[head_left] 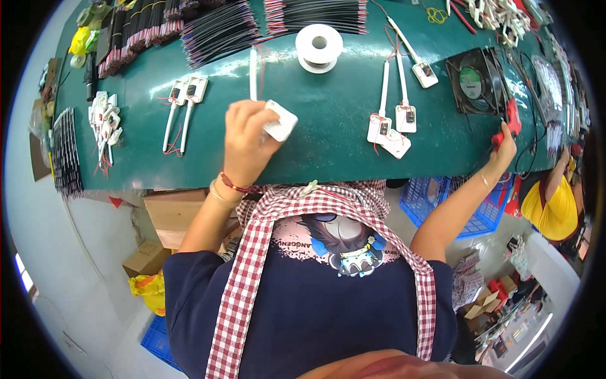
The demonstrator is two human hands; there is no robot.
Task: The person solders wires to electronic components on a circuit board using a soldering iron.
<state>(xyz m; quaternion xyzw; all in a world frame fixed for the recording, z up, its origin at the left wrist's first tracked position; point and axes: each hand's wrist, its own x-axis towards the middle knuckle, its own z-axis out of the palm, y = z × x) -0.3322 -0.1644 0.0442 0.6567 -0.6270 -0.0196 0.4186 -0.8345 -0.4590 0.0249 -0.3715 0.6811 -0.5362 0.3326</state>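
Across the green worktable (328, 142), your left hand (245, 140) gripped a white plastic housing (283, 122) down-left of the white spool (305, 40); far right of it, your right hand (503, 153) clutched a red-handled tool (514, 119): tool-readying, seemingly, the next move demanding steadiness!

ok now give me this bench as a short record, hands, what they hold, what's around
left hand: holding a white plastic piece above the table
right hand: gripping a red tool; its exact kind is unclear
beside right hand: black fan with a green centre
table: green
left of left hand: two white long-handled pieces with red wires
between the hands: three similar white pieces
far edge: bundled black wires
near far edge: white spool, upright
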